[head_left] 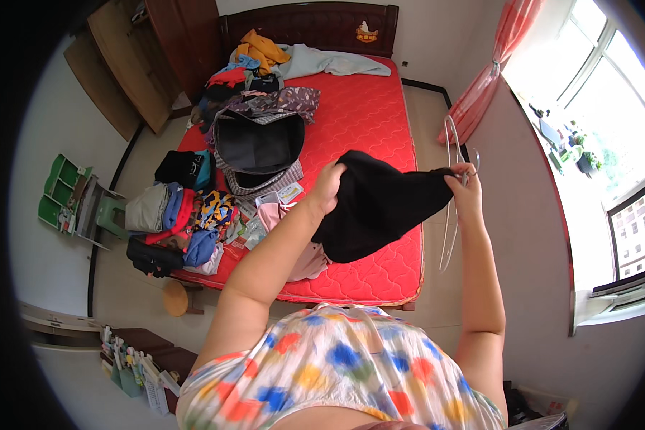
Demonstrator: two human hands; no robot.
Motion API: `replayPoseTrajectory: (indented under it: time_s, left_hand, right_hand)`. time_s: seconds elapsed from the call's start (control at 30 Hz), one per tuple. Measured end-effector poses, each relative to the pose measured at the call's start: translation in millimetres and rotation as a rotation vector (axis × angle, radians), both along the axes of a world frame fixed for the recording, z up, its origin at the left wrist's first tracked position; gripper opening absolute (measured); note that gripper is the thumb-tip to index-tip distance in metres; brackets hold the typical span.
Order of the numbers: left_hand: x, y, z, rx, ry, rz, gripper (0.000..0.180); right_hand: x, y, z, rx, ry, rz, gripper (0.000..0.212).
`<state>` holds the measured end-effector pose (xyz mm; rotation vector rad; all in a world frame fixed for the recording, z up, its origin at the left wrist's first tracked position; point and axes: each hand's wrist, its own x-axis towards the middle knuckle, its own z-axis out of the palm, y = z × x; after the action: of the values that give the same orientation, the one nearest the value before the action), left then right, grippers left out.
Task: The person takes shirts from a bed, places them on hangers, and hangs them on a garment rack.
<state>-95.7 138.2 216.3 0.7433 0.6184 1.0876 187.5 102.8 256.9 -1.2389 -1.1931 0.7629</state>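
A black garment point(380, 208) hangs stretched between my two hands above the red mattress; its exact kind cannot be made out. My left hand point(328, 188) grips its left edge. At the garment's right corner, my right hand point(467, 188) is closed on the cloth and also on a white wire clothes hanger point(448, 236), which dangles upright beside the bed. Below the black cloth, a pink garment point(312, 264) lies on the bed, partly hidden by my left forearm.
Across the red mattress point(365, 122) lie an open checked bag point(261, 143), folded clothes point(186, 208) and heaped clothes point(258, 54). A wooden stool point(179, 297) stands by the bed's near left corner. Right is a windowsill with plants point(588, 161); a pink curtain point(498, 64) hangs beside it.
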Motion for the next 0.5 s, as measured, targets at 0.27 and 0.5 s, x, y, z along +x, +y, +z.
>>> replayPoseTrajectory:
  time_s: [0.27, 0.5]
  left_hand:
    - [33, -6, 56, 0.038, 0.121, -0.225, 0.024]
    - [36, -2, 54, 0.241, 0.404, -0.342, 0.025]
  right_hand:
    - [-52, -31, -24, 0.032, -0.117, 0.253, 0.028]
    - [-79, -28, -31, 0.097, -0.218, 0.142, 0.024]
